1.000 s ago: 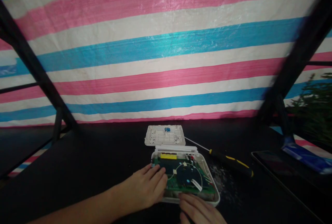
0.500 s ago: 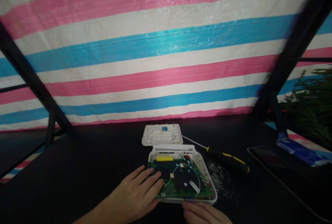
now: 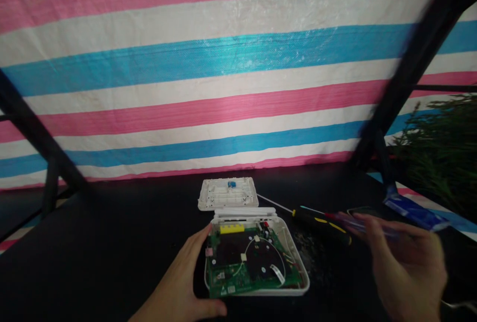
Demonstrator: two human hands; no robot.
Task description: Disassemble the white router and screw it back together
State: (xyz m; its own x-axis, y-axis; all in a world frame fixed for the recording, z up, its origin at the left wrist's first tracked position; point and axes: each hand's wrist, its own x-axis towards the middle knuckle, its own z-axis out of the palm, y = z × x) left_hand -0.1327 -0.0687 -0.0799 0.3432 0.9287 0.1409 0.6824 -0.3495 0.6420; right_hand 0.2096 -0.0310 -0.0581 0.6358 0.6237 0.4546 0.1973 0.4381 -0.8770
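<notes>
Here, on a black tabletop (image 3: 112, 252), a green circuit board (image 3: 246, 262) sits in a shallow white router casing (image 3: 303, 282) just in front of the person. The board lies a little askew, its near left corner reaching over the casing's rim. It carries a yellow connector block (image 3: 231, 229) at its far edge, a thin looping cable (image 3: 285, 257) and a white label (image 3: 278, 274).

The left hand (image 3: 179, 282) stands at the casing's left side, thumb spread wide from the fingers: the fingers run along the left edge, and the thumb stretches across below the near corner. Whether they grip the board or only steady the casing, I cannot tell.

The right hand (image 3: 406, 257), slightly blurred, is closed around the translucent handle of a slim screwdriver (image 3: 345, 219). Its shaft points left, the tip near the larger black-and-yellow screwdriver (image 3: 320, 227), which lies to the right of the casing.

Just beyond the casing rests a white plastic cover (image 3: 228, 195), inner side up, with a small blue part on it. A smartphone (image 3: 365, 210) is mostly hidden behind the right hand; past it lies a blue packet (image 3: 415, 212).
</notes>
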